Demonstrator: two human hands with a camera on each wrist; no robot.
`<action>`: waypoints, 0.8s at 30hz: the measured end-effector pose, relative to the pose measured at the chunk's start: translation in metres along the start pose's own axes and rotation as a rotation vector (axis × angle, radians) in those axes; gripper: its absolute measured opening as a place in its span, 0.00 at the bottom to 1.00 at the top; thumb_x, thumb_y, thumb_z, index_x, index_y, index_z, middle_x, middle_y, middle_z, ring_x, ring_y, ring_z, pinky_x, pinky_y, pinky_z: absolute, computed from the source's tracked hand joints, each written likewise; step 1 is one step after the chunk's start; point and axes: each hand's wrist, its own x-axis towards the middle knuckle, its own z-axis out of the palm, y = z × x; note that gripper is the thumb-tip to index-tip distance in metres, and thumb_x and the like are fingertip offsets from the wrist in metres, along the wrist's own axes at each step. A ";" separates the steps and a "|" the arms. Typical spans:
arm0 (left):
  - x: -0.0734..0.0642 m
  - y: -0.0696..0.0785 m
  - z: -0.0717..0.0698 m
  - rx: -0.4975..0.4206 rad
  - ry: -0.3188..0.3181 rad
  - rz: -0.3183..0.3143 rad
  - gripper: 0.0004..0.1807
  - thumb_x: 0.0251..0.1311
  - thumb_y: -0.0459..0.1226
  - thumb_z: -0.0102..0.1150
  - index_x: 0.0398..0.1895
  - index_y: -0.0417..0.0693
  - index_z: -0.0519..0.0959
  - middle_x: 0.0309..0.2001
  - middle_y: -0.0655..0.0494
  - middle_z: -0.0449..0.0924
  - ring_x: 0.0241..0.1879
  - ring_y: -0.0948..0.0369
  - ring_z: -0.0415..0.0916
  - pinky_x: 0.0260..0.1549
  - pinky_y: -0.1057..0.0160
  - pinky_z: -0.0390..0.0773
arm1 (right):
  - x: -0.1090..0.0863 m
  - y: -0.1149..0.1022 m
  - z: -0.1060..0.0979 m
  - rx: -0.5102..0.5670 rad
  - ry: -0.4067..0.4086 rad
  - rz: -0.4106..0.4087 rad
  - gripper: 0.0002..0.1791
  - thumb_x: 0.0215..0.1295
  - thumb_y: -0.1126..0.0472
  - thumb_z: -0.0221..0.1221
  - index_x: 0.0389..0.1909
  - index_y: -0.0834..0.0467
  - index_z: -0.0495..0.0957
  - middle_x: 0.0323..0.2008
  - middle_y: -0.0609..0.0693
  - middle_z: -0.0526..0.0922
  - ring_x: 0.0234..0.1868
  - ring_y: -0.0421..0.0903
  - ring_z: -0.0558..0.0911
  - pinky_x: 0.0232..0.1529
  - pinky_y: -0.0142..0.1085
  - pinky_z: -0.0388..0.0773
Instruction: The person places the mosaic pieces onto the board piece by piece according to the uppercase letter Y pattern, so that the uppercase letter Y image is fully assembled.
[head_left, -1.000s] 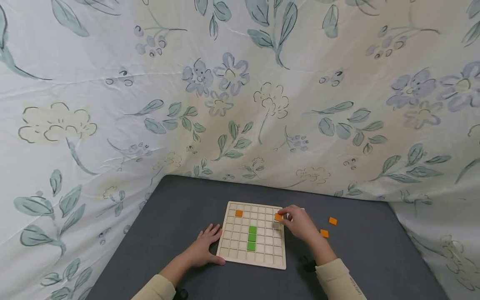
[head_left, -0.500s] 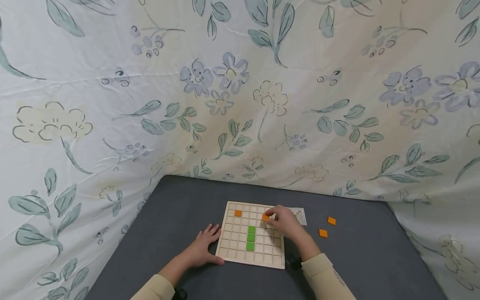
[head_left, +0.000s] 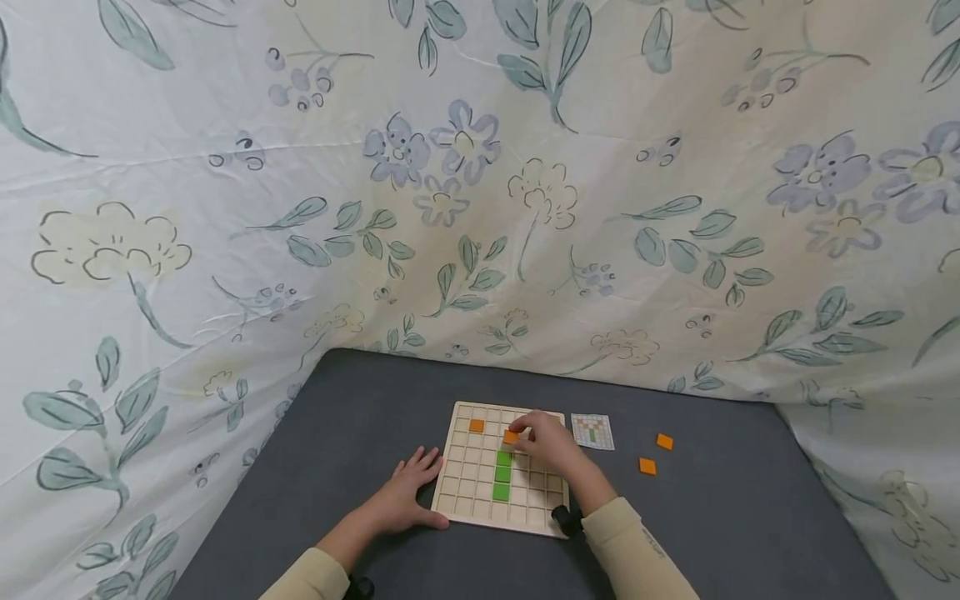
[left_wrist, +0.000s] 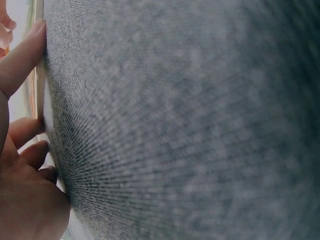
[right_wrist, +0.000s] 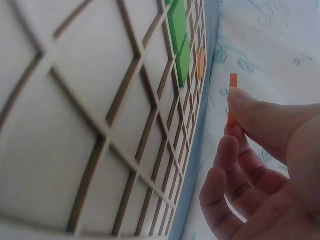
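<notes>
A wooden grid board (head_left: 465,492) lies on the dark table. Three green square tiles (head_left: 502,474) sit in a column of its cells, and one orange tile (head_left: 476,426) occupies a cell toward the upper left. My right hand (head_left: 551,442) pinches another orange tile (right_wrist: 232,100) between thumb and fingers, over the board just above the green column. In the right wrist view this tile stands on edge, apart from the grid. My left hand (head_left: 408,496) rests at the board's left edge with fingers spread, thumb by the near corner; the left wrist view shows its fingertips (left_wrist: 37,32) against the edge.
Right of the board lies a small printed card (head_left: 592,432) with a grid pattern. Two loose orange tiles (head_left: 664,442) lie farther right on the table (head_left: 735,500). Floral cloth (head_left: 480,208) hangs behind and along the sides.
My right hand has carried the orange tile leftward across the board, from the right edge to above the green column. The card has come into full view. My left hand stays put.
</notes>
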 end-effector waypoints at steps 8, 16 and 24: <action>0.000 0.001 -0.001 -0.005 -0.011 -0.007 0.61 0.42 0.59 0.78 0.78 0.45 0.60 0.81 0.46 0.50 0.81 0.42 0.38 0.75 0.33 0.40 | 0.014 -0.008 0.011 0.000 -0.058 0.006 0.12 0.62 0.61 0.70 0.47 0.54 0.87 0.45 0.50 0.84 0.37 0.43 0.78 0.37 0.40 0.79; 0.000 0.001 -0.005 -0.015 -0.018 -0.009 0.61 0.43 0.59 0.78 0.78 0.45 0.60 0.81 0.47 0.50 0.81 0.43 0.37 0.75 0.34 0.39 | 0.024 -0.012 0.018 -0.002 -0.092 0.023 0.12 0.63 0.61 0.69 0.47 0.56 0.87 0.45 0.50 0.86 0.43 0.46 0.82 0.46 0.46 0.82; 0.002 0.003 -0.011 -0.014 -0.028 -0.003 0.61 0.43 0.60 0.77 0.78 0.45 0.60 0.81 0.47 0.50 0.81 0.43 0.38 0.75 0.34 0.39 | 0.031 -0.020 0.020 -0.057 -0.109 0.056 0.10 0.62 0.62 0.69 0.45 0.56 0.87 0.43 0.49 0.86 0.45 0.48 0.83 0.46 0.46 0.82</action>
